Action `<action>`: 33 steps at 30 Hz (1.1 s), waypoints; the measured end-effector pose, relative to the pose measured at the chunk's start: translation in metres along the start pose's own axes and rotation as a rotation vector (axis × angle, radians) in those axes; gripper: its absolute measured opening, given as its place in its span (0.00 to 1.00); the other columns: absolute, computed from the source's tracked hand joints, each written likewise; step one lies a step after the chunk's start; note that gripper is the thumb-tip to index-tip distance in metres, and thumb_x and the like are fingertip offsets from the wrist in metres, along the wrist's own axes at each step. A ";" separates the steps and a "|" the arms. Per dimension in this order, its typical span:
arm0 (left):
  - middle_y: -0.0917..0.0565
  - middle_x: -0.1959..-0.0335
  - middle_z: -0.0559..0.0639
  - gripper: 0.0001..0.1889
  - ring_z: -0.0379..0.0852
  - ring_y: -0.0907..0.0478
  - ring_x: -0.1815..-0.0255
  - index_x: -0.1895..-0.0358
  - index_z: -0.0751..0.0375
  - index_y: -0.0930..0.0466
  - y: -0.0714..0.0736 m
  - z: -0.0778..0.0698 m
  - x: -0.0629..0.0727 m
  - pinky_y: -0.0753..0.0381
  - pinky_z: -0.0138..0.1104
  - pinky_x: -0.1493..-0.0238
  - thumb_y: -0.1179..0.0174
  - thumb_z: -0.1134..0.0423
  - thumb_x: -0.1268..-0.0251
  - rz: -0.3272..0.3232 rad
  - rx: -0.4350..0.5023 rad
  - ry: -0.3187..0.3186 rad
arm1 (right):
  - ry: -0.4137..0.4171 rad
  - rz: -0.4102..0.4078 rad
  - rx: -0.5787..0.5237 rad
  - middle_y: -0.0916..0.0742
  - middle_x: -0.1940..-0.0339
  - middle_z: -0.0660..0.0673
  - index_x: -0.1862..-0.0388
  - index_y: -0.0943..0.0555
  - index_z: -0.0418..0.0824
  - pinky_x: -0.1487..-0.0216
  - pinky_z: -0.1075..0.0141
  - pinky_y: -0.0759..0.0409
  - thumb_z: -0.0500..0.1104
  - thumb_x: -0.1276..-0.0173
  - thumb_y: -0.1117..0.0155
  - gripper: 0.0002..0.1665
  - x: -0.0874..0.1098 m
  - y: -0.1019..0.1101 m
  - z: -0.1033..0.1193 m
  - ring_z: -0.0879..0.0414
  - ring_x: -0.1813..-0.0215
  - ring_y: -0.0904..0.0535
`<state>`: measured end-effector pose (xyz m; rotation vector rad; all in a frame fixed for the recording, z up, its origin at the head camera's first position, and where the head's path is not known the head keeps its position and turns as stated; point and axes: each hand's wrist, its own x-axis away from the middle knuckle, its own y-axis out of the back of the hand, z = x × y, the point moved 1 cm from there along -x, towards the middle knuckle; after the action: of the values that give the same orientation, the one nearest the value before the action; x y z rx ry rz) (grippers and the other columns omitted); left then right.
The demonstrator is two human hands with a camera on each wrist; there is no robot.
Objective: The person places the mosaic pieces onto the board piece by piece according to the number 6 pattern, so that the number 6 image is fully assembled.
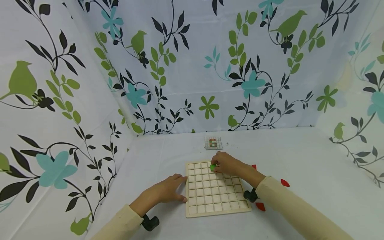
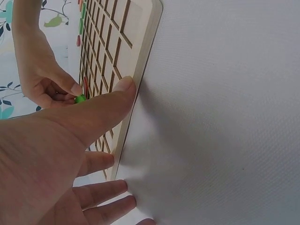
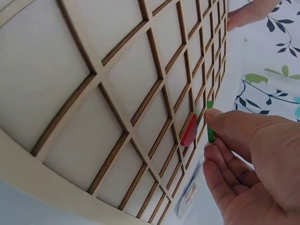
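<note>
In the head view, the right hand [image 1: 222,162] pinches a green piece [image 1: 213,167] over the far rows of the board [image 1: 207,184]. Left of and nearer than that grip, the left hand [image 1: 168,189] has thumb and fingers spread against the board's left edge, apparently steadying it. Just beyond the grip lies a card [image 1: 213,143] with a small coloured pattern; to its right and nearer, loose red pieces [image 1: 260,206] lie off the board.

In the left wrist view, the left thumb rests on the board's rim, the fingers extended. Across the board the pinch shows again, the green piece at its fingertips.

In the right wrist view, the green piece is edge-on between thumb and finger. A red piece [image 3: 189,131] sits on the board just beside the grip; whether the green one touches the board I cannot tell. The step in hand looks like placing the green piece; the next move likely calls for lining it up with a cell, laying it flat and loosening the pinch.
</note>
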<state>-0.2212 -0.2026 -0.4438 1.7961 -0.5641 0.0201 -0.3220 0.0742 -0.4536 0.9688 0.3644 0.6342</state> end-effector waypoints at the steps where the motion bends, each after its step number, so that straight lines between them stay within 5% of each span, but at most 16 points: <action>1: 0.33 0.20 0.60 0.47 0.62 0.35 0.19 0.19 0.55 0.34 0.000 0.000 0.000 0.29 0.57 0.24 0.24 0.42 0.39 0.001 0.000 -0.001 | 0.003 0.004 0.009 0.18 0.55 0.44 0.51 0.13 0.35 0.48 0.57 0.17 0.37 0.28 0.27 0.09 0.000 0.000 0.001 0.53 0.52 0.21; 16: 0.32 0.21 0.60 0.47 0.63 0.34 0.21 0.20 0.56 0.33 0.000 -0.002 0.001 0.28 0.57 0.25 0.23 0.44 0.39 -0.009 -0.002 -0.016 | 0.029 0.062 0.065 0.16 0.54 0.43 0.53 0.13 0.34 0.47 0.57 0.14 0.34 0.29 0.27 0.08 -0.004 -0.005 0.007 0.51 0.52 0.18; 33: 0.32 0.21 0.60 0.46 0.62 0.34 0.21 0.20 0.56 0.32 0.001 -0.003 0.000 0.28 0.57 0.25 0.23 0.44 0.39 -0.005 -0.007 0.003 | 0.045 0.015 0.043 0.17 0.55 0.45 0.52 0.12 0.36 0.48 0.57 0.14 0.36 0.29 0.27 0.09 -0.002 -0.010 0.002 0.51 0.52 0.18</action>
<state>-0.2211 -0.1999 -0.4422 1.7901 -0.5569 0.0175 -0.3192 0.0672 -0.4609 1.0000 0.4124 0.6652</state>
